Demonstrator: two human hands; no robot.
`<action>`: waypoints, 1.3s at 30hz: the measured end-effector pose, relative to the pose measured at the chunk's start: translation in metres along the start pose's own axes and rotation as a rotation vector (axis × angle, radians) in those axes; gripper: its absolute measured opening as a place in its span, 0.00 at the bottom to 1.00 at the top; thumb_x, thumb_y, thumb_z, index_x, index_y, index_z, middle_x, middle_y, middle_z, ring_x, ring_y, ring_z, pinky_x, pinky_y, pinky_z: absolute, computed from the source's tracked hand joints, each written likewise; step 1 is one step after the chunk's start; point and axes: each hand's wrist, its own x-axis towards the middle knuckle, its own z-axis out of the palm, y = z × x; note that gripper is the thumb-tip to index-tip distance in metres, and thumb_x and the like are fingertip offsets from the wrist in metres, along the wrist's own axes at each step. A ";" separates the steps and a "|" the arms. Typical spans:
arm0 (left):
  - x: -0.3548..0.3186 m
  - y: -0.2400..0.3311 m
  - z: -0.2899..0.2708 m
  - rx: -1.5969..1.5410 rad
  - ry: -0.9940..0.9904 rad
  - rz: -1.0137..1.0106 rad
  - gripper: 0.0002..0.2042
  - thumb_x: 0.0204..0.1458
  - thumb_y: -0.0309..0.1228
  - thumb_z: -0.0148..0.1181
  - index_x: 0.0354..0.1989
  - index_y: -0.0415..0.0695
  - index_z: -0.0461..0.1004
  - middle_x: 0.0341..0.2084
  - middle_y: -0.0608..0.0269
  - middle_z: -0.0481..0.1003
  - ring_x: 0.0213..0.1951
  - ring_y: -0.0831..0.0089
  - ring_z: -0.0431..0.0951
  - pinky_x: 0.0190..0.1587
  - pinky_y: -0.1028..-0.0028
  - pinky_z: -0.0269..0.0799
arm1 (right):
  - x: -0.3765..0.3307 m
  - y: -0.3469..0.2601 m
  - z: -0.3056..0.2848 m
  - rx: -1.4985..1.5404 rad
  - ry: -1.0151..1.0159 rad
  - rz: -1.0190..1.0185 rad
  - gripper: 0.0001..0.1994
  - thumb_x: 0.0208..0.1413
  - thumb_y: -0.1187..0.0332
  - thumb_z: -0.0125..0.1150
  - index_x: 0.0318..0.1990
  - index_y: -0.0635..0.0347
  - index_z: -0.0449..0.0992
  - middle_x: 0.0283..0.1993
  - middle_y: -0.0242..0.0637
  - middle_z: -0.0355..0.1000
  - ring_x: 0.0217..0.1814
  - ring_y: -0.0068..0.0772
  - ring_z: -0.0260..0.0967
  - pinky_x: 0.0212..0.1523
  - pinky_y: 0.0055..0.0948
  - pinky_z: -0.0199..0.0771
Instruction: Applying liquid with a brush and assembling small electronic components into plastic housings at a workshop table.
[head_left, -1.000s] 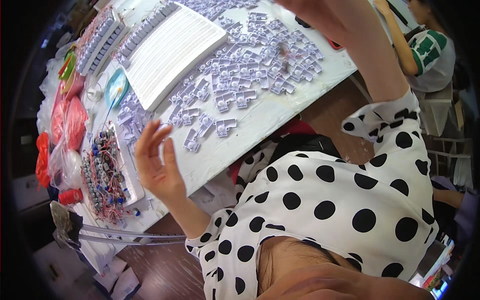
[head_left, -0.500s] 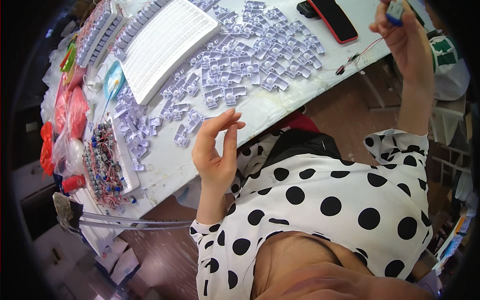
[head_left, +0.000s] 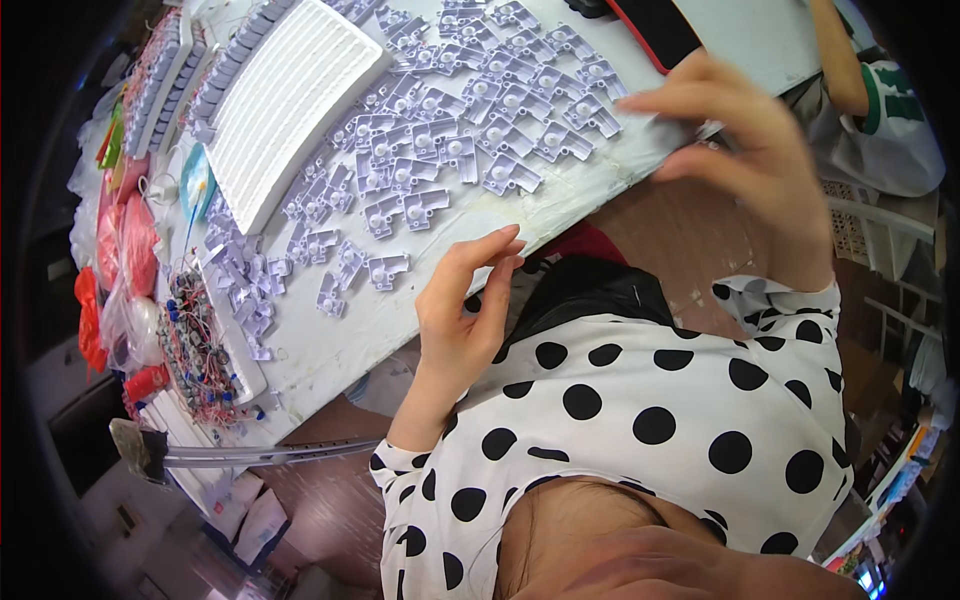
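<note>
My left hand hovers at the table's near edge, with thumb and forefinger curved and their tips slightly apart; nothing shows between them. My right hand is blurred by motion over the right part of the table edge. Its thumb and fingers look spread, with a smeared grey patch between them that I cannot make out. Close to both hands lie many small pale-lavender plastic housings, spread across the white table. Each has a round raised part.
A white ribbed tray stands among the housings. At the left are a heap of wired grey-and-blue components, a blue dish and red plastic bags. A red-edged phone lies at the back. Another person's arm is at upper right.
My right hand has come left and down from the upper right, where it held a small grey-and-blue component with red wires. The view has shifted slightly; my left hand keeps its curved pose.
</note>
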 end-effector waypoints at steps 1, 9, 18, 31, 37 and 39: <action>0.001 -0.003 0.003 -0.006 -0.013 -0.002 0.16 0.53 0.12 0.57 0.51 0.36 0.75 0.37 0.53 0.80 0.37 0.68 0.82 0.43 0.74 0.75 | -0.005 0.002 0.015 0.019 -0.063 0.024 0.17 0.46 0.71 0.71 0.46 0.60 0.76 0.40 0.33 0.71 0.40 0.30 0.69 0.39 0.27 0.70; 0.009 -0.008 0.018 -0.135 -0.031 -0.200 0.17 0.56 0.17 0.59 0.54 0.33 0.71 0.43 0.52 0.78 0.42 0.69 0.82 0.49 0.75 0.75 | -0.019 0.018 0.101 0.092 -0.027 0.086 0.18 0.45 0.72 0.69 0.44 0.61 0.72 0.42 0.38 0.72 0.44 0.41 0.71 0.43 0.35 0.72; 0.003 -0.026 0.008 0.097 -0.016 -0.040 0.19 0.47 0.13 0.64 0.49 0.38 0.77 0.41 0.54 0.78 0.41 0.69 0.82 0.41 0.75 0.79 | -0.021 0.009 0.121 0.136 -0.020 0.123 0.16 0.48 0.73 0.65 0.46 0.58 0.72 0.38 0.38 0.71 0.41 0.43 0.69 0.43 0.38 0.71; 0.001 -0.032 -0.001 0.275 -0.029 0.284 0.19 0.45 0.12 0.65 0.47 0.40 0.79 0.42 0.52 0.79 0.36 0.64 0.82 0.35 0.73 0.80 | -0.013 -0.009 0.117 0.146 -0.123 0.334 0.11 0.48 0.75 0.66 0.41 0.65 0.79 0.37 0.37 0.74 0.40 0.33 0.73 0.39 0.27 0.77; 0.001 -0.029 -0.010 0.177 -0.071 0.209 0.19 0.45 0.12 0.66 0.47 0.40 0.79 0.41 0.55 0.79 0.38 0.67 0.82 0.36 0.75 0.79 | -0.010 -0.005 0.107 0.304 -0.184 0.348 0.11 0.51 0.71 0.62 0.41 0.64 0.80 0.36 0.43 0.77 0.38 0.37 0.76 0.39 0.31 0.75; 0.001 -0.028 -0.013 0.145 -0.089 0.191 0.19 0.44 0.12 0.66 0.47 0.41 0.79 0.41 0.55 0.79 0.38 0.67 0.82 0.36 0.75 0.79 | -0.006 -0.001 0.099 0.359 -0.250 0.366 0.10 0.53 0.71 0.62 0.42 0.65 0.80 0.37 0.44 0.78 0.39 0.37 0.77 0.40 0.31 0.75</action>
